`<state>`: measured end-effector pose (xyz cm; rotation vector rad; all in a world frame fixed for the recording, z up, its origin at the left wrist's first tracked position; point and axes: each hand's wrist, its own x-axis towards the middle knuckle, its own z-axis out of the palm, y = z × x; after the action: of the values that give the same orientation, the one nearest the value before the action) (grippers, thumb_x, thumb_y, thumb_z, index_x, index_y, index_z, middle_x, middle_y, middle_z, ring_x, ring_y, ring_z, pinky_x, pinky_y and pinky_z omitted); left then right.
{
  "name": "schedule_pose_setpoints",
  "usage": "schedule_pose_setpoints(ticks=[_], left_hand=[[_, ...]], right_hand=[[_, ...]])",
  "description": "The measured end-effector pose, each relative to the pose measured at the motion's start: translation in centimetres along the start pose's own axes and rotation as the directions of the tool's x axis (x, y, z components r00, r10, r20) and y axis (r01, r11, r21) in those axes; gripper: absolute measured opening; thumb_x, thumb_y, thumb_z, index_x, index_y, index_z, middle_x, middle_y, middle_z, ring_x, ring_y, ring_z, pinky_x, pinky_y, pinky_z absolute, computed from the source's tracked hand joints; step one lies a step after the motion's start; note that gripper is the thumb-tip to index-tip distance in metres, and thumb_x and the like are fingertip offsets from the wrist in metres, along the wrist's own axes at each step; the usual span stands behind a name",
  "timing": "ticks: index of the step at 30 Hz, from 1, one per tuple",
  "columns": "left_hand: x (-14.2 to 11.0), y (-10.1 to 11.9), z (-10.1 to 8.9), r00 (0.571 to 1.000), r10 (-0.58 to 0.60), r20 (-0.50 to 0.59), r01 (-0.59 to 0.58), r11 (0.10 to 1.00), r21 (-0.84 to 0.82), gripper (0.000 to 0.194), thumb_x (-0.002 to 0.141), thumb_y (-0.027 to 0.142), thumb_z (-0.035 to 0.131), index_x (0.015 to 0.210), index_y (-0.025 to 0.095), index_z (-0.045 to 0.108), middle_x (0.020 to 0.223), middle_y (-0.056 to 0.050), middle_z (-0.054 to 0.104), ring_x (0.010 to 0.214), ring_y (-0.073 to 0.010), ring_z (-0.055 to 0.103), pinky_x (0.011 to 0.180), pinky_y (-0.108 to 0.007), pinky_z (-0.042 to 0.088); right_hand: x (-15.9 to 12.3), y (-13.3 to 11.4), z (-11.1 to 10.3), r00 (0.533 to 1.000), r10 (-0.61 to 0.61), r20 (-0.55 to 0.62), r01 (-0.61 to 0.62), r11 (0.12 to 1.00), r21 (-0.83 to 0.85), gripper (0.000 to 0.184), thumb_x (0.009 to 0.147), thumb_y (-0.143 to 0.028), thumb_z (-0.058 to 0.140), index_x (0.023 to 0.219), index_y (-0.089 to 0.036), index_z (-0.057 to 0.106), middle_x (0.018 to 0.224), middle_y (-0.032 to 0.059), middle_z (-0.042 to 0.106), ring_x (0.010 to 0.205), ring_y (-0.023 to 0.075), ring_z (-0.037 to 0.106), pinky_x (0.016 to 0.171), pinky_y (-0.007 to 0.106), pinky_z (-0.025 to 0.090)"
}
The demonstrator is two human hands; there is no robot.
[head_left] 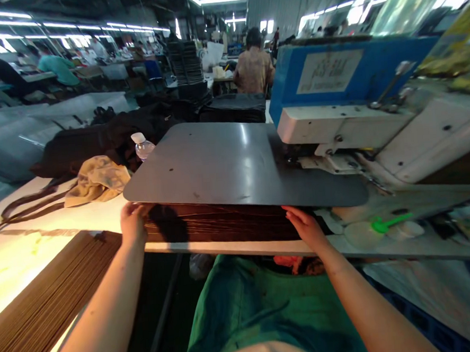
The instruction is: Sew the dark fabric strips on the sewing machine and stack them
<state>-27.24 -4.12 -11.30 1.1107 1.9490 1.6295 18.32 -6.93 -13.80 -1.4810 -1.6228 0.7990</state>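
A thick stack of dark brown fabric pieces (222,224) lies on the white table under a grey metal plate (234,165) of the sewing machine. My left hand (132,222) grips the stack's left end, fingers curled round its edge. My right hand (305,225) rests flat on the stack's right part, fingers stretched out towards the plate's front edge. My green apron (250,302) fills the space below the table edge.
A white and blue sewing machine (375,119) stands at the right. A second pile of dark strips (47,304) lies at the lower left. A tan cloth (97,179), a water bottle (142,145) and black fabric (97,139) lie behind. Other workers sit farther back.
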Motion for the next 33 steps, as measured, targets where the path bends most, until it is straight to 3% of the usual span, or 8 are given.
schedule_pose_setpoints(ticks=[2, 4, 6, 13, 22, 27, 30, 33], left_hand=[[-5.4, -0.1, 2.7, 0.981, -0.062, 0.182, 0.078, 0.993, -0.083, 0.032, 0.068, 0.035, 0.058, 0.092, 0.014, 0.054, 0.077, 0.000, 0.056, 0.065, -0.0112, 0.054, 0.054, -0.021, 0.044], [-10.3, 0.8, 5.7, 0.889, -0.102, 0.446, 0.159, 0.983, -0.092, 0.033, 0.068, 0.036, 0.058, 0.094, 0.016, 0.057, 0.081, -0.002, 0.060, 0.066, -0.0135, 0.056, 0.054, -0.023, 0.045], [-14.0, 2.4, 8.7, 0.801, 0.014, 0.599, 0.053, 0.994, -0.095, 0.023, 0.071, 0.029, 0.055, 0.090, 0.017, 0.060, 0.084, -0.004, 0.061, 0.072, -0.0151, 0.058, 0.061, -0.026, 0.048], [-19.3, 7.0, 15.9, 0.570, 0.434, 0.697, -0.421, 0.883, -0.206, 0.017, 0.077, 0.014, 0.052, 0.092, 0.020, 0.059, 0.081, -0.003, 0.057, 0.076, -0.0150, 0.056, 0.071, -0.027, 0.047], [-21.5, 7.0, 18.0, 0.620, 0.376, 0.689, -0.390, 0.909, -0.145, 0.004, 0.078, 0.016, 0.057, 0.081, 0.019, 0.055, 0.076, -0.001, 0.051, 0.069, -0.0135, 0.051, 0.063, -0.025, 0.044], [-21.7, 6.7, 18.0, 0.653, 0.356, 0.668, -0.352, 0.924, -0.148, 0.008, 0.077, 0.012, 0.057, 0.078, 0.019, 0.054, 0.076, -0.001, 0.049, 0.071, -0.0135, 0.050, 0.066, -0.025, 0.043], [-21.9, 6.5, 18.1, 0.669, 0.355, 0.653, -0.325, 0.930, -0.172, 0.009, 0.075, 0.011, 0.058, 0.075, 0.018, 0.053, 0.076, -0.001, 0.049, 0.072, -0.0134, 0.050, 0.067, -0.025, 0.043], [-22.2, 6.2, 18.3, 0.662, 0.371, 0.651, -0.304, 0.927, -0.219, 0.011, 0.074, 0.008, 0.059, 0.073, 0.017, 0.052, 0.078, -0.001, 0.050, 0.074, -0.0130, 0.051, 0.069, -0.024, 0.043]], right_hand=[[-0.4, 0.3, 0.0, 0.999, 0.041, -0.009, -0.041, 0.999, 0.036, 0.037, 0.078, -0.038, 0.046, 0.108, -0.019, 0.060, 0.110, 0.0088, 0.063, 0.100, 0.0220, 0.058, 0.093, 0.041, 0.042], [-0.7, 0.5, 0.2, 0.999, 0.046, -0.016, -0.045, 0.996, 0.082, 0.038, 0.077, -0.034, 0.047, 0.112, -0.021, 0.057, 0.113, 0.0083, 0.061, 0.102, 0.0216, 0.058, 0.093, 0.041, 0.042], [-1.0, 0.4, 0.4, 0.999, 0.027, -0.022, -0.024, 0.992, 0.128, 0.040, 0.078, -0.030, 0.046, 0.116, -0.022, 0.054, 0.118, 0.0074, 0.059, 0.106, 0.0210, 0.056, 0.095, 0.041, 0.041], [-2.2, -0.7, 0.8, 0.998, -0.050, -0.038, 0.058, 0.966, 0.250, 0.042, 0.082, -0.027, 0.043, 0.123, -0.025, 0.048, 0.124, 0.0057, 0.055, 0.116, 0.0189, 0.048, 0.096, 0.040, 0.040], [-2.6, -2.6, 1.2, 0.996, 0.002, -0.094, 0.027, 0.953, 0.302, 0.038, 0.082, -0.036, 0.048, 0.118, -0.022, 0.050, 0.116, 0.0090, 0.059, 0.104, 0.0201, 0.055, 0.090, 0.039, 0.044], [-2.3, -2.2, 2.6, 0.946, 0.262, -0.192, -0.114, 0.820, 0.562, 0.057, 0.069, -0.032, 0.062, 0.122, -0.027, 0.041, 0.123, 0.0074, 0.051, 0.096, 0.0183, 0.057, 0.082, 0.037, 0.049], [-2.3, -2.3, 2.9, 0.904, 0.420, -0.078, -0.228, 0.630, 0.743, 0.053, 0.063, -0.028, 0.066, 0.114, -0.026, 0.050, 0.114, 0.0052, 0.057, 0.093, 0.0173, 0.059, 0.080, 0.034, 0.050], [-2.5, -2.5, 2.8, 0.900, 0.425, 0.101, -0.356, 0.580, 0.733, 0.030, 0.064, -0.030, 0.068, 0.092, -0.020, 0.062, 0.094, 0.0047, 0.065, 0.083, 0.0157, 0.062, 0.075, 0.029, 0.052]])
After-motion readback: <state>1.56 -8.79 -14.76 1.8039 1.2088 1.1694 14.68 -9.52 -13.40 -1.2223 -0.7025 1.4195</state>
